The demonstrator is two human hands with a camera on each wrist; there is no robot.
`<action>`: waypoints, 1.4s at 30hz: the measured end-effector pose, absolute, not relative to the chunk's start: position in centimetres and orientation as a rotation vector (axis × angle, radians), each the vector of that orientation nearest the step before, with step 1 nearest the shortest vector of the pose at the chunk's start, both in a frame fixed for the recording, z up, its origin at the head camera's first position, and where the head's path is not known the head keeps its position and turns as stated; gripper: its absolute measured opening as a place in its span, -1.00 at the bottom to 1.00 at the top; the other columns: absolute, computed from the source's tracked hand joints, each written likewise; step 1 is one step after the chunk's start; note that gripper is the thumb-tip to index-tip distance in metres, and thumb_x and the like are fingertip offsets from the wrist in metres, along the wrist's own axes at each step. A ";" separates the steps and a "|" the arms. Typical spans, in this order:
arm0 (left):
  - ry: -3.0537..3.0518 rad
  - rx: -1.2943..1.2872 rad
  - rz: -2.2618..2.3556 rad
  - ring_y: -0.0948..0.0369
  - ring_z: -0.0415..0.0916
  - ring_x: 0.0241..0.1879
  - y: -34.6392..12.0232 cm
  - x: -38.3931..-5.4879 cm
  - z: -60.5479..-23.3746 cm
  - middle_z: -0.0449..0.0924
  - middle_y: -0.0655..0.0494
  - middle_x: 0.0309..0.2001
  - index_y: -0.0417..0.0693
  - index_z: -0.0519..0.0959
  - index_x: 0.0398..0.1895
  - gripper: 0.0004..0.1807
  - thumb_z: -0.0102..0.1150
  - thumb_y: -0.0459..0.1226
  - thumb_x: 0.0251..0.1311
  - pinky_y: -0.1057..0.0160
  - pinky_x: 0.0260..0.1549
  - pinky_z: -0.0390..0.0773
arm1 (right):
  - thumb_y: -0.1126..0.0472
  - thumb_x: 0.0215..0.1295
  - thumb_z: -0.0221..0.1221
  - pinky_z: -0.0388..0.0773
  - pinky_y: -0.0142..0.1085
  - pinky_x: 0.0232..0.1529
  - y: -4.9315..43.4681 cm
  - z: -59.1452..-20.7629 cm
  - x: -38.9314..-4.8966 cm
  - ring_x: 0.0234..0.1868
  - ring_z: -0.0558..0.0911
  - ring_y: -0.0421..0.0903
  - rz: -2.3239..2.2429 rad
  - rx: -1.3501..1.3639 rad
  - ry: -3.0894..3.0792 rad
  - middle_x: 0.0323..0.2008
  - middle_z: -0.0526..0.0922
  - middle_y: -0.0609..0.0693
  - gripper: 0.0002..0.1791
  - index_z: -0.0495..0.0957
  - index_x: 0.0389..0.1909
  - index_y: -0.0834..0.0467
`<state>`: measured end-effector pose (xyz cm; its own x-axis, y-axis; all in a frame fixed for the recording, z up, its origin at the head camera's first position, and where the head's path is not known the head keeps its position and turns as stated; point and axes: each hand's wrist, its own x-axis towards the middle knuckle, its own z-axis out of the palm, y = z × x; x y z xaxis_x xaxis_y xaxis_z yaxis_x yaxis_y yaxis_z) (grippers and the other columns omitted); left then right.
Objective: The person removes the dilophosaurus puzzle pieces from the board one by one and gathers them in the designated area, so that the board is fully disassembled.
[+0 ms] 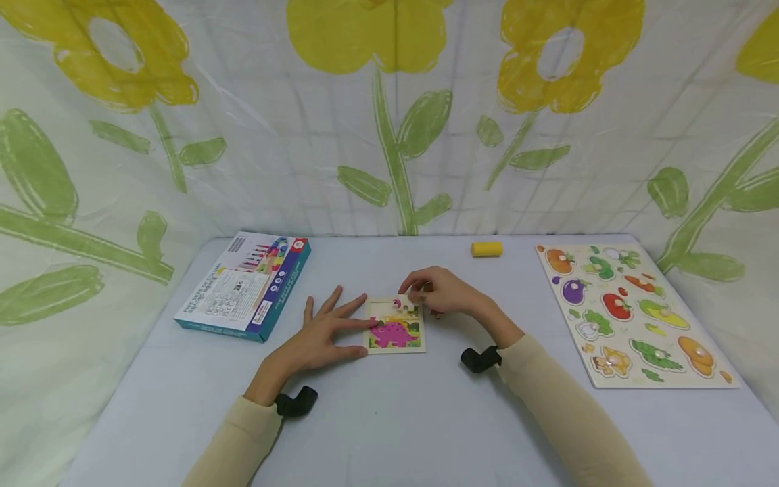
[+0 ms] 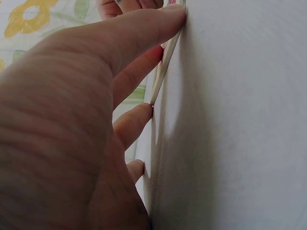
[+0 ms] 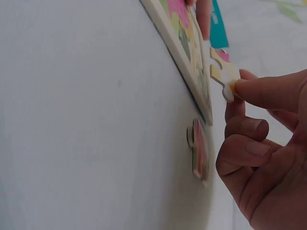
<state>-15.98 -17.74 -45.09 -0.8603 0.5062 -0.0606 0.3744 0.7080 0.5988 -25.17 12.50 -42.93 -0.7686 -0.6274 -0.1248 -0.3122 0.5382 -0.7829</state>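
A small wooden jigsaw tray [image 1: 395, 350] lies flat mid-table, with a pink dinosaur picture [image 1: 393, 334] filling its lower part. My left hand [image 1: 318, 338] is spread at the tray's left side; its thumb and fingertips touch the frame edge, and the index finger reaches over the picture. Between thumb and index finger, my right hand [image 1: 447, 292] pinches a pale jigsaw piece [image 3: 223, 72] with pink and yellow patches, raised over the tray's upper part. Beneath that hand, next to the tray, loose jigsaw pieces [image 3: 200, 151] lie on the table.
At the left lies a flat white and teal box [image 1: 243, 287] with a printed paper on it. A yellow cylinder [image 1: 487, 249] rests near the back edge. On the right is a vegetable knob-puzzle board [image 1: 621, 368]. A flowered curtain [image 1: 304, 149] hangs behind the table.
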 end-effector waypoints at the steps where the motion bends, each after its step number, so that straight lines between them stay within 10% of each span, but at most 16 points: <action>1: 2.696 0.703 0.873 -0.20 -0.44 0.76 -17.8 -16.0 -45.1 0.09 0.21 0.72 0.52 0.61 0.36 -0.44 0.38 0.14 0.27 -0.59 0.45 -0.69 | 0.26 0.52 0.17 0.63 -0.28 -0.45 12.8 -43.1 -25.3 -0.48 0.58 -0.15 -1.102 -0.764 2.388 -0.09 0.74 0.07 -0.77 0.73 0.06 0.03; 42: 2.701 0.722 0.885 -0.20 -0.43 0.76 -17.9 -15.9 -45.2 0.08 0.22 0.72 0.47 0.61 0.37 -0.43 0.39 0.12 0.27 -0.57 0.46 -0.70 | 0.28 0.52 0.18 0.55 -0.32 -0.16 22.0 -43.0 -24.9 -0.23 0.56 -0.11 -1.016 -0.736 2.448 -0.18 0.76 0.00 -0.79 0.75 0.01 0.07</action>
